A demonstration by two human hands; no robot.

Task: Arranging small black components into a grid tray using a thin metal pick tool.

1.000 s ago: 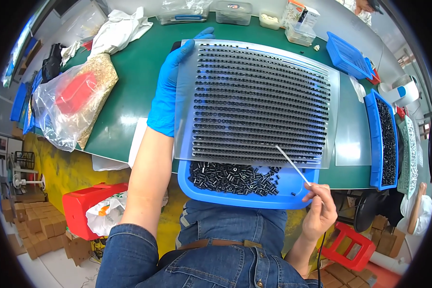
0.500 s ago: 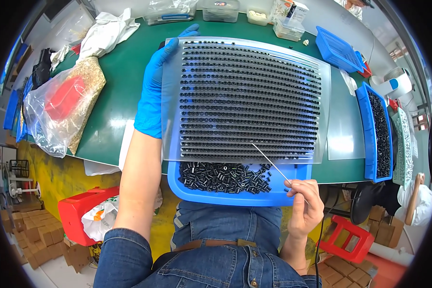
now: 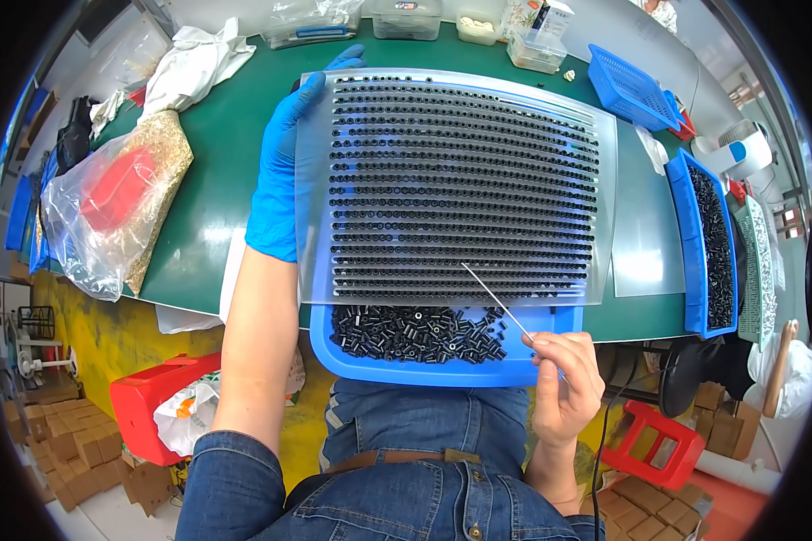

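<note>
My left hand (image 3: 284, 167), in a blue glove, grips the left edge of a clear plastic plate (image 3: 316, 216). Rows of small black cylindrical parts (image 3: 460, 180) fill the plate from side to side. Bare and closed, my right hand (image 3: 564, 383) pinches a thin metal rod (image 3: 501, 307). The rod's tip meets one of the lower rows, left of the plate's middle. Beneath the plate sits a blue tray (image 3: 397, 374), its front part showing. A heap of loose black tubular pieces (image 3: 415, 334) lies in that tray.
A blue bin of black parts (image 3: 692, 243) stands at the right, with a blue basket (image 3: 627, 90) behind it. On the left lies a clear bag with a red scoop (image 3: 117, 189). Plastic boxes (image 3: 406, 20) line the back of the green table (image 3: 216, 135). A cable (image 3: 602, 442) hangs by my right arm.
The rod's tip and my right hand have shifted slightly left and up. The plate, still in my left hand, appears a little further left, along with the whole view.
</note>
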